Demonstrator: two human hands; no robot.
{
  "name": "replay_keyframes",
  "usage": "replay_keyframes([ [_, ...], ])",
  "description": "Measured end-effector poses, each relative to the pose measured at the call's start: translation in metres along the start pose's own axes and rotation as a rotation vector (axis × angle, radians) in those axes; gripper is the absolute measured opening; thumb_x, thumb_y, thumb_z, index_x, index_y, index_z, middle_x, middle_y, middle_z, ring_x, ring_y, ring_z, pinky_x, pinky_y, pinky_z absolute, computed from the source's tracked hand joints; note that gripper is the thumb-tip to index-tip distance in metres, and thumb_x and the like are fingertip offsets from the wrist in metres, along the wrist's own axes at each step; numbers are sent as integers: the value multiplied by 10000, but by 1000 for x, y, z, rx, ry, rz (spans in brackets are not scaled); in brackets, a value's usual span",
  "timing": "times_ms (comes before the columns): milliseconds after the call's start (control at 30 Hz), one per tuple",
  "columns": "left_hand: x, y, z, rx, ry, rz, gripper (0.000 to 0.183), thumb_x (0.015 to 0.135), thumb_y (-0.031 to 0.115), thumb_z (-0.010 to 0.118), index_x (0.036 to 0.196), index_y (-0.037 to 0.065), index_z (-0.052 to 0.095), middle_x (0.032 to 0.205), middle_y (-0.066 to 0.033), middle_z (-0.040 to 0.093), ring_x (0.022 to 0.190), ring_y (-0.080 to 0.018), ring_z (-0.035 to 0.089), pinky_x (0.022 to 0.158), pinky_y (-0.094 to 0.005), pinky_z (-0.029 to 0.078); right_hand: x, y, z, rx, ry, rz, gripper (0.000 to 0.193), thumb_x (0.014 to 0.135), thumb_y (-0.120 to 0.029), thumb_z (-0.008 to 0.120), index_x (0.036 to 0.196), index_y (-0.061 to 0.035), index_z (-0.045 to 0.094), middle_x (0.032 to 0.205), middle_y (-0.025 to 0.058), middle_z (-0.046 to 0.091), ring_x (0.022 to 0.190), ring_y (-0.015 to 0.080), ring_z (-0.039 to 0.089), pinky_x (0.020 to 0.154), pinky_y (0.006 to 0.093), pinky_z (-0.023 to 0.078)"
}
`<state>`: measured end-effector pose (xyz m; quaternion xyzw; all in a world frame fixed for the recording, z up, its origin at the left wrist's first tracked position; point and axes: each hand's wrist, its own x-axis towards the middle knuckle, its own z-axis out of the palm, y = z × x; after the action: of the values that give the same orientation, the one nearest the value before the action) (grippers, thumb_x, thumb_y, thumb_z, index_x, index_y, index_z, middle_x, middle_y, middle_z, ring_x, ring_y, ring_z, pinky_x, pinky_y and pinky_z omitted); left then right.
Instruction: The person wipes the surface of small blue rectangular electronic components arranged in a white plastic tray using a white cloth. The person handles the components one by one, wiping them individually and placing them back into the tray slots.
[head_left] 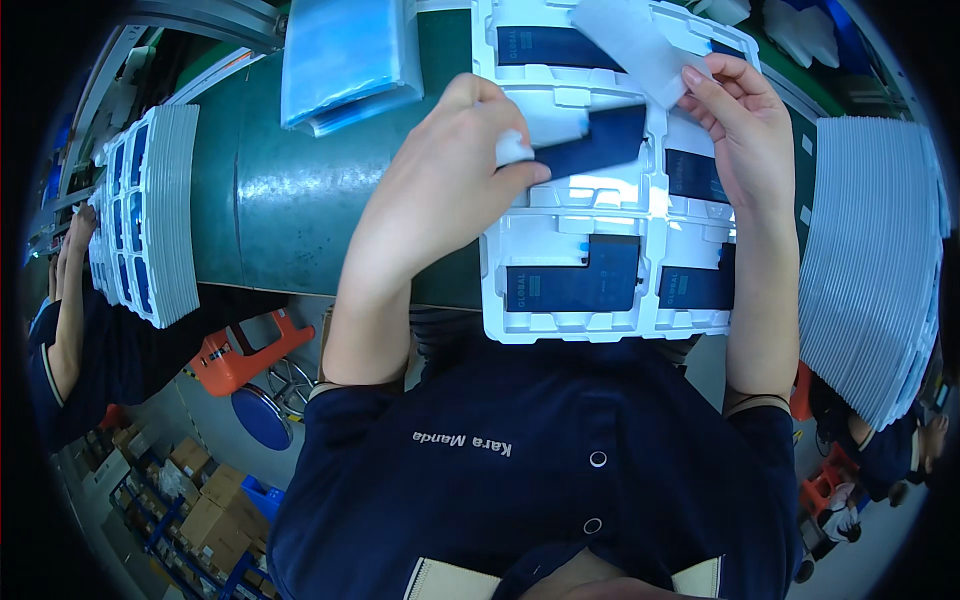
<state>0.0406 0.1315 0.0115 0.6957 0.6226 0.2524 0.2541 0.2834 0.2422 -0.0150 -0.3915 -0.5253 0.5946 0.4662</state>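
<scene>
Above a white plastic tray, my left hand pinches a flat black L-shaped battery by its left end. Something small and white shows at those fingers, perhaps a finger cot. The battery is tilted and slightly blurred over a middle compartment. My right hand grips the lower corner of a whitish translucent sleeve between thumb and fingers, over the tray's far right part. Similar batteries lie in other compartments, including a front-left battery and a front-right battery.
A stack of filled trays stands left on the green table, beside a co-worker's arm. A bundle of bluish clear bags lies at the back. Another tall tray stack rises at right. An orange stool stands below.
</scene>
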Motion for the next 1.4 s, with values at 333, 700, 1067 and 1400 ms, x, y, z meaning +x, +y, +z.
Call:
replay_keyframes([
  [333,-28,12,-44,-208,-178,103,234,652,1,783,808,-38,614,815,-133,627,714,-268,591,649,-324,455,-19,-6,26,-720,-293,-154,116,812,-42,695,924,-12,702,763,26,646,678,66,566,636,190,467],
  [700,-27,10,-34,-216,-203,45,238,657,28,799,797,-35,617,777,-115,632,687,-247,582,639,-323,452,-21,-19,24,-735,-418,-183,116,820,-22,669,931,-2,698,812,53,672,687,96,583,638,210,481],
  [1067,-26,9,-33,-213,-215,38,228,661,20,796,795,-35,620,787,-112,637,694,-236,581,649,-319,452,-22,-14,26,-691,-377,-98,125,813,-21,684,933,9,698,809,63,670,707,100,606,650,215,497],
  [1400,-25,6,-37,-223,-194,-5,223,684,27,788,798,-48,612,805,-93,638,713,-192,580,661,-300,448,-24,-16,29,-841,-443,-165,143,772,-22,700,912,6,704,782,88,665,680,128,610,641,228,502],
])
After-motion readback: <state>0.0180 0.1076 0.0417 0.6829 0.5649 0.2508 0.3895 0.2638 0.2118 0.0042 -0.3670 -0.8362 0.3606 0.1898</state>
